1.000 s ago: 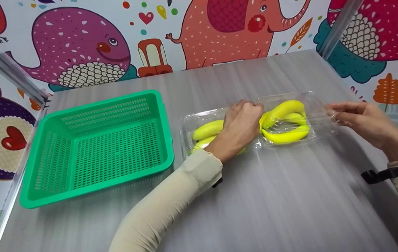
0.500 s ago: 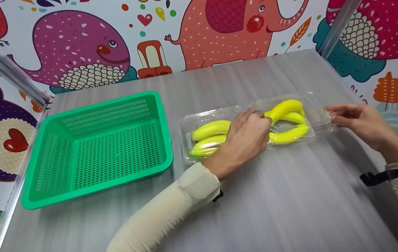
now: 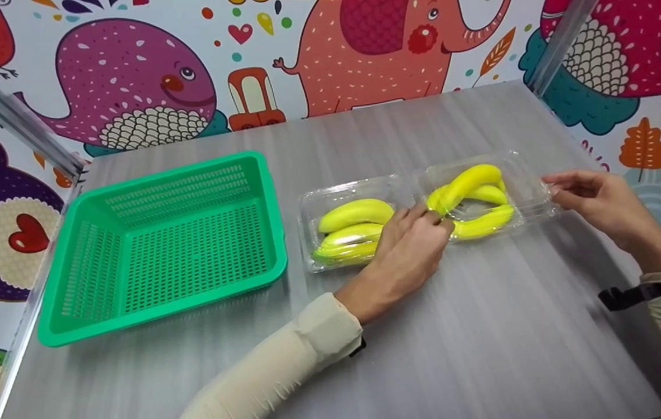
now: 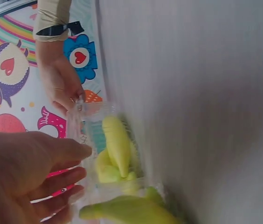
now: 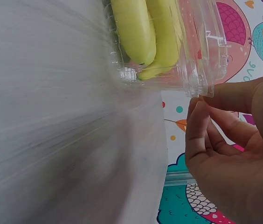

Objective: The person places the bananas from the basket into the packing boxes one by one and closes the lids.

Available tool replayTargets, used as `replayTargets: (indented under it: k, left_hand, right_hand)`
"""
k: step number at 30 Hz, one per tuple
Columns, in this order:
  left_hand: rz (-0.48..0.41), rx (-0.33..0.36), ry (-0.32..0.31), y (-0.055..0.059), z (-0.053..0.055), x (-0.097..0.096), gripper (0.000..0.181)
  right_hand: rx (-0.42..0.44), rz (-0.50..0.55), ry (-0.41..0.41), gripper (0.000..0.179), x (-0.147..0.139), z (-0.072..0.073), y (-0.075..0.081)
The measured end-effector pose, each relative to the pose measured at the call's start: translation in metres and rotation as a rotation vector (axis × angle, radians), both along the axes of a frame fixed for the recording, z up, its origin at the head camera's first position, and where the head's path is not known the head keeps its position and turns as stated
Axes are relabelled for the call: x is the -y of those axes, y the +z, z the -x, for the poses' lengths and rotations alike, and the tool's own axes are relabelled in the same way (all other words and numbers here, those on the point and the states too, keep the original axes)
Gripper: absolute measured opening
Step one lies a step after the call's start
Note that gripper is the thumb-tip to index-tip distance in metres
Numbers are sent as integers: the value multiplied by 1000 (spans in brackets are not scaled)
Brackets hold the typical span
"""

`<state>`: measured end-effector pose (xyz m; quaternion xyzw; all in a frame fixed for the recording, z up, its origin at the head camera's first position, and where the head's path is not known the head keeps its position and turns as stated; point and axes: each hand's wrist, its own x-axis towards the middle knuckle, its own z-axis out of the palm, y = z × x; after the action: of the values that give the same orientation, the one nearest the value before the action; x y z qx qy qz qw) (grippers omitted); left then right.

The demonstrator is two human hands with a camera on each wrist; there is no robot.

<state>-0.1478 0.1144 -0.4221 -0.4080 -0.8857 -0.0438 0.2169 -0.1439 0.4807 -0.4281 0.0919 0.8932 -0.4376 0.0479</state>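
Note:
Yellow bananas (image 3: pixel 354 235) lie in a clear plastic box (image 3: pixel 347 188) at the table's middle, and more bananas (image 3: pixel 476 180) lie in a second clear box (image 3: pixel 525 189) beside it on the right. Whether the boxes are joined is unclear. My left hand (image 3: pixel 415 241) is over the near side of the gap between them. In the left wrist view its thumb and loosely bent fingers stand apart, with nothing seen between them. My right hand (image 3: pixel 604 201) pinches the right-hand box's outer edge between thumb and forefinger, plain in the right wrist view at the clear rim (image 5: pixel 199 88).
A green perforated basket (image 3: pixel 281 256) stands to the left of the boxes. Grey table surface (image 3: pixel 452 349) spreads in front of them. Walls (image 3: pixel 377 58) printed with cartoon animals border the table at the back and sides.
My left hand has slid right and toward me, uncovering the left box's bananas and, lately, the banana ends at the right box's left side. My right hand stays at the box edge.

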Motion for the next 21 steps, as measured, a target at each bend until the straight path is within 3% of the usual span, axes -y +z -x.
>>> replayTargets:
  k: [5, 16, 21]
  left_hand:
    - [20, -53, 14, -6, 2, -5, 23]
    - [56, -321, -6, -24, 3, -14, 25]
    - [31, -393, -20, -29, 6, -17, 31]
  right_hand:
    - [27, 3, 10, 54, 2, -8, 0]
    - [121, 91, 32, 56, 4, -17, -6]
    - [147, 137, 35, 60, 5, -18, -7]
